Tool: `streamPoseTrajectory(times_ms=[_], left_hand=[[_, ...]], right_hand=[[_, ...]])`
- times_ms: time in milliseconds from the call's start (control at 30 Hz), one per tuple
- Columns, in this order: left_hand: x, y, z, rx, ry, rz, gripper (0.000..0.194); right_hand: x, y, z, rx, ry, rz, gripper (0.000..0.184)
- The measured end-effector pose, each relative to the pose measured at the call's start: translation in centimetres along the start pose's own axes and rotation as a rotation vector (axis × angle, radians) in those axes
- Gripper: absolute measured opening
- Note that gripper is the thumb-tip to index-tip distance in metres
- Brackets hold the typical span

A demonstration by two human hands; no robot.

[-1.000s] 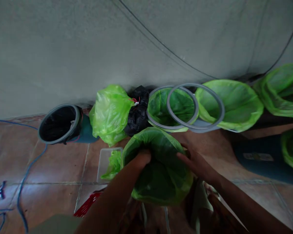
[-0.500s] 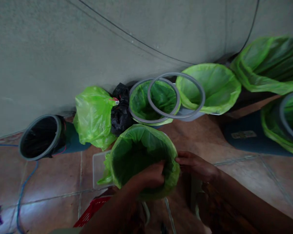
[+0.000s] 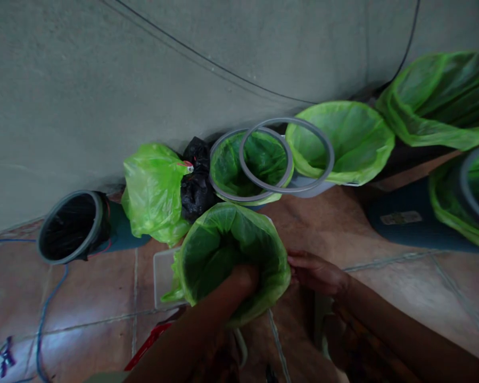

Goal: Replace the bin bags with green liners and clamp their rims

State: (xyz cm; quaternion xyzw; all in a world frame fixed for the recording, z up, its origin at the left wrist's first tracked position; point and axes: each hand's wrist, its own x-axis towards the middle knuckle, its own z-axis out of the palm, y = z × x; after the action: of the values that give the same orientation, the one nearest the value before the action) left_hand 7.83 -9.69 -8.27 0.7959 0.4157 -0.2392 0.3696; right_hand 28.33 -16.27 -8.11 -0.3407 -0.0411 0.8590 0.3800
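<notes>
Head view:
- our left hand (image 3: 243, 279) reaches down inside a green plastic liner (image 3: 219, 244), its fingers hidden, its grip unclear
- our right hand (image 3: 315, 274) lies half-open against the liner's outer edge
- left of our hands, a clear plastic tub (image 3: 162, 276) holds green plastic
- beyond them, a grey ring (image 3: 291, 119) overlaps a green-lined bin (image 3: 249, 165)

1. The left hand (image 3: 243, 279) has its fingers hidden inside the round bin lined with green plastic (image 3: 219, 244).
2. That bin partly hides a clear plastic tray (image 3: 163, 279).
3. The forearm (image 3: 187, 332) covers most of a red object (image 3: 147, 344).
4. A small purple item (image 3: 6, 356), near left, is too small to tell.
5. The right edge cuts off a grey-rimmed, green-lined bin (image 3: 471, 191).
</notes>
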Motion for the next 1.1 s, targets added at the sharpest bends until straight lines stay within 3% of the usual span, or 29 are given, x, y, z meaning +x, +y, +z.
streamPoseTrajectory(times_ms=[100,167,267,433,700,933,1100], left_hand=[[-2.1,0.7,-2.8,0.004,0.001,0.015,0.037],[-4.0,1.2,-4.9,-0.098,0.097,0.076,0.039],[-6.7,1.7,-6.5,-0.271,0.209,0.068,0.022],[-9.5,1.6,-4.6,-0.279,0.167,0.122,0.009],[-10.2,1.2,-0.9,-0.019,0.162,0.178,0.012],[-9.2,1.6,-0.5,0.185,0.021,0.123,0.024],[-9.4,2.2,-1.0,0.161,-0.056,0.051,0.034]], right_hand=[[-0.8,-0.7,0.0,-0.026,-0.012,0.012,0.024],[-1.3,-1.1,0.2,-0.074,-0.013,0.014,0.027],[-1.6,-1.5,0.7,-0.182,-0.017,0.029,0.038],[-1.1,-1.4,0.9,-0.259,-0.005,0.024,0.036],[-0.5,-0.9,0.3,-0.280,0.048,-0.004,0.040],[0.9,0.4,0.5,-0.343,0.189,-0.126,0.035],[1.3,0.7,-0.1,-0.564,0.378,-0.138,0.031]])
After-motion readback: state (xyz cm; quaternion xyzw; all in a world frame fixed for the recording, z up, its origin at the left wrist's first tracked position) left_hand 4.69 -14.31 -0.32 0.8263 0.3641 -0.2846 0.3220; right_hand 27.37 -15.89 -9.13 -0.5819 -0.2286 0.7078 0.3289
